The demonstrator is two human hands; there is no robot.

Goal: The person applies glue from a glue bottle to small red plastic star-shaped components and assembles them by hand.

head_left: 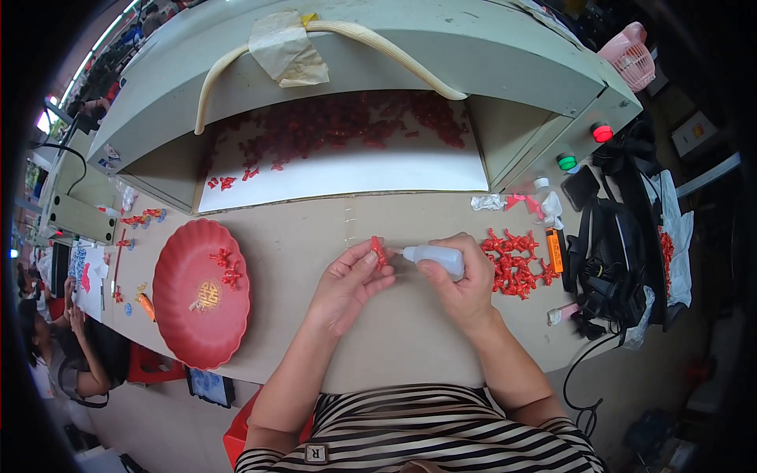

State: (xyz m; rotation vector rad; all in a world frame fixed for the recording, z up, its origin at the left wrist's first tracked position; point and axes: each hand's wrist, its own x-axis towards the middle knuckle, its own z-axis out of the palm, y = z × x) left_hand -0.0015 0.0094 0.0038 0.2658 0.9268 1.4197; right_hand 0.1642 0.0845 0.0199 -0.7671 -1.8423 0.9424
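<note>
Between the fingers and thumb of my left hand [347, 285] is a small red figurine [378, 252], held upright over the middle of the table. My right hand [465, 280] grips a small translucent squeeze bottle [438, 258] lying sideways. Its thin nozzle points left and reaches close to the figurine; whether the tip touches it I cannot tell. To the right of that hand, a cluster of red figurines [516, 264] lies on the table. A red scalloped tray [177, 315] with a gold emblem stands at the left, with a few red figurines [229, 270] in it.
A grey cabinet [505, 59] spans the back, its white-floored opening [339, 177] holding many red pieces. Right of the figurines lie an orange box [554, 251], a black bag [611, 272] and a phone [581, 188]. Small figures and tools line the left edge; another person [71, 355] sits beyond.
</note>
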